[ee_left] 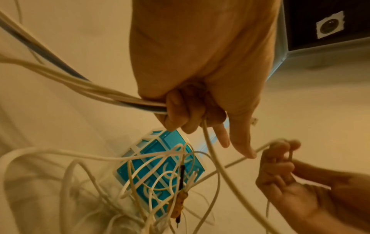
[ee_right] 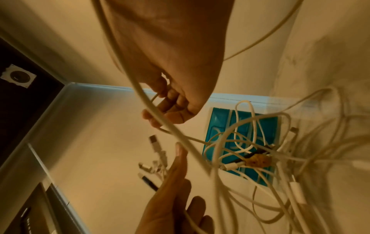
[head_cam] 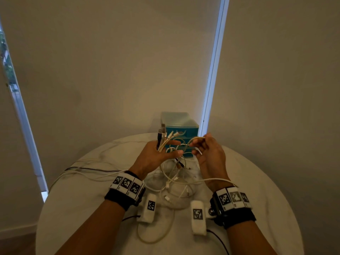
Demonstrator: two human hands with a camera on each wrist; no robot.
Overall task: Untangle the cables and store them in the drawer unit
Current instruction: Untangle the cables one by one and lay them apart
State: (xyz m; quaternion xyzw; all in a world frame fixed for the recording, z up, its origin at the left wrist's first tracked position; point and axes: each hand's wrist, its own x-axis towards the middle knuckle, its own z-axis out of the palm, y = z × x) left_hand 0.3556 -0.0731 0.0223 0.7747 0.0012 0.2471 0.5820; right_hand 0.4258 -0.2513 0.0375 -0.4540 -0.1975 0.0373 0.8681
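Left hand (head_cam: 156, 155) grips a bundle of cable ends (head_cam: 162, 138), right hand (head_cam: 207, 153) pinches one cable loop (head_cam: 195, 139), near the drawers (head_cam: 181, 128).

Dim room, round white marble table (head_cam: 257, 181) before drawn beige blinds (head_cam: 119, 61), daylight strips between

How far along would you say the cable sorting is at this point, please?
Early. Done: the left hand holds a bundle of cable ends. In hand: the right hand pinches a white cable out of the tangle. Left: the drawer unit looks shut, nothing stored.
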